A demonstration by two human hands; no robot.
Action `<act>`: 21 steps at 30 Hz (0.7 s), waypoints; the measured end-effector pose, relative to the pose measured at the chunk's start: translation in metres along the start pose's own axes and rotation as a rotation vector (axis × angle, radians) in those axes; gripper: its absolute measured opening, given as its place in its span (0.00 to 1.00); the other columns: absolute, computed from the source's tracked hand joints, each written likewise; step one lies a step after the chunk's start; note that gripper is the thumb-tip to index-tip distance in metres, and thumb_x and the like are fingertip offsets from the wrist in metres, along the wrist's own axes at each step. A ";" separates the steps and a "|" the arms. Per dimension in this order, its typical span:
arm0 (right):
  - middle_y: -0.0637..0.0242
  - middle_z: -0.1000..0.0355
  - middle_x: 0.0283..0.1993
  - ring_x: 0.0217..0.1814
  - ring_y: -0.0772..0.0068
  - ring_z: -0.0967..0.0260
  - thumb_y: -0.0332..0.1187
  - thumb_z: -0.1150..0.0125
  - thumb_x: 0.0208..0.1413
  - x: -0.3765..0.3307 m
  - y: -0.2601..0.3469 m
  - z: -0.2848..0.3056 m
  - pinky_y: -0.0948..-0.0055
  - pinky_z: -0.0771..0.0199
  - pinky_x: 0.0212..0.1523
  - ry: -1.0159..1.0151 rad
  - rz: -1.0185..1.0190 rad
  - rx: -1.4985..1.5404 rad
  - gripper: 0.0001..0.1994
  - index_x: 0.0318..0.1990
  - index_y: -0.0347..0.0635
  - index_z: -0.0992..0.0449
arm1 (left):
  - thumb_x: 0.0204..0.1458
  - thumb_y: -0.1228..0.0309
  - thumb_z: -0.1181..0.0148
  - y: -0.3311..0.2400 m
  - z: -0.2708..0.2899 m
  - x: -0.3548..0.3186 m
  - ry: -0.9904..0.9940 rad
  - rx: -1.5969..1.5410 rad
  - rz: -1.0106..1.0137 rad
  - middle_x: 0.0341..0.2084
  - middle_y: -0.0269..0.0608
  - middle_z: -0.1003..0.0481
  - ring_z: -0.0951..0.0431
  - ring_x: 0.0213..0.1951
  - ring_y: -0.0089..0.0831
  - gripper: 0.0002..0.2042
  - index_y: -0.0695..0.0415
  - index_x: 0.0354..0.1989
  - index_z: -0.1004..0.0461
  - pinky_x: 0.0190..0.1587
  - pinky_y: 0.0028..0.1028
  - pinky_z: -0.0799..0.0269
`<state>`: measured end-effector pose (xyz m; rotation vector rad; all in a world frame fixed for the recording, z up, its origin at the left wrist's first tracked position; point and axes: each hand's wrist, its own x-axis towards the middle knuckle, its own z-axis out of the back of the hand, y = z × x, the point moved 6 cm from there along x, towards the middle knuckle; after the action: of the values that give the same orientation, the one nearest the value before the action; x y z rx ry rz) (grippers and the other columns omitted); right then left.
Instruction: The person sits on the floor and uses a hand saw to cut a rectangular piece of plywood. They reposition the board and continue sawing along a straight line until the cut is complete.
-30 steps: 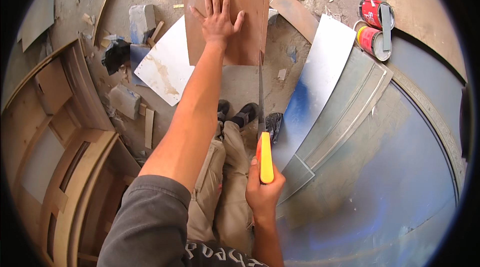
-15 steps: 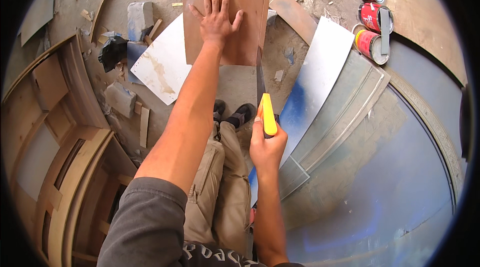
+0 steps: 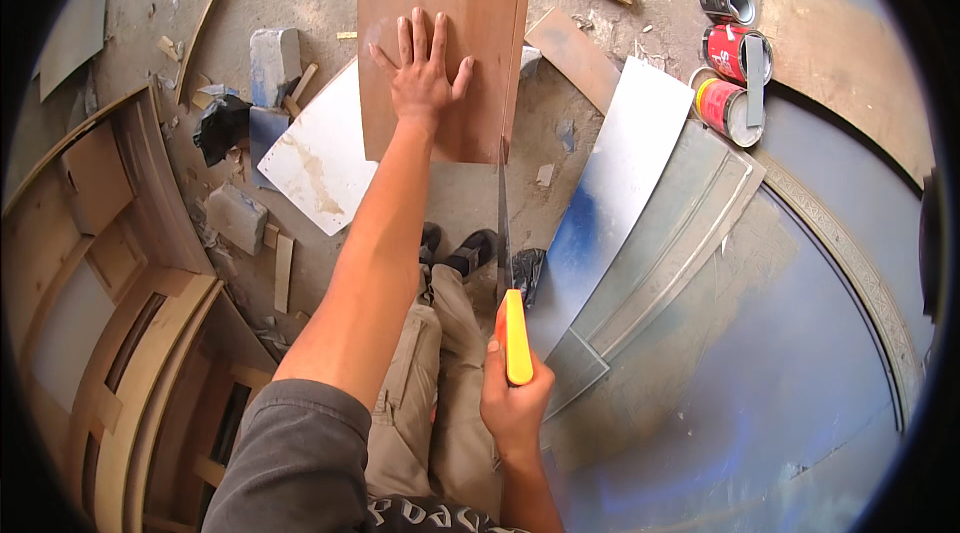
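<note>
A brown wooden board [image 3: 470, 53] lies ahead of me, a thin cut line running along its right side. Flat on its face, fingers spread, presses my left hand [image 3: 420, 78]. My right hand [image 3: 517, 398] is closed round the yellow and orange handle of a handsaw [image 3: 517, 338]. The dark, narrow-looking blade points away from me, its far end meeting the board's near edge at the cut line. What holds the board up from below is hidden.
White panels [image 3: 640, 153] lean right of the board. Paint cans [image 3: 735, 108] stand at the far right beside a large grey-blue panel [image 3: 720, 363]. Wooden cabinet frames [image 3: 150, 363] fill the left. Concrete blocks [image 3: 275, 63] and wood scraps litter the floor.
My right hand has drawn the saw back toward me, so more blade shows. In the picture, the board and my left hand sit lower.
</note>
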<state>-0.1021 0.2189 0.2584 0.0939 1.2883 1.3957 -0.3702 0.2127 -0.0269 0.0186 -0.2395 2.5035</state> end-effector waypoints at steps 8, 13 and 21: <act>0.64 0.35 0.17 0.19 0.78 0.42 0.32 0.40 0.60 0.030 -0.008 -0.008 0.67 0.40 0.22 0.092 -0.080 -0.074 0.12 0.27 0.33 0.27 | 0.55 0.37 0.54 0.002 0.000 0.000 0.007 -0.003 0.003 0.74 0.39 0.52 0.53 0.74 0.40 0.38 0.40 0.73 0.47 0.65 0.72 0.74; 0.64 0.35 0.16 0.19 0.78 0.41 0.32 0.41 0.60 0.043 -0.018 -0.018 0.67 0.39 0.22 0.063 -0.116 -0.037 0.12 0.27 0.32 0.26 | 0.55 0.38 0.54 -0.002 0.002 0.001 -0.020 -0.057 -0.009 0.74 0.40 0.52 0.53 0.74 0.41 0.38 0.40 0.73 0.48 0.65 0.72 0.73; 0.69 0.31 0.17 0.19 0.82 0.42 0.32 0.42 0.62 0.011 0.008 -0.002 0.69 0.40 0.22 0.044 -0.058 -0.013 0.13 0.26 0.33 0.27 | 0.54 0.36 0.54 0.000 -0.003 0.001 -0.041 -0.088 -0.001 0.73 0.38 0.50 0.52 0.74 0.39 0.39 0.38 0.73 0.47 0.66 0.72 0.75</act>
<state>-0.1125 0.2280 0.2572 0.0171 1.3084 1.3627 -0.3706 0.2135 -0.0298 0.0336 -0.3662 2.4907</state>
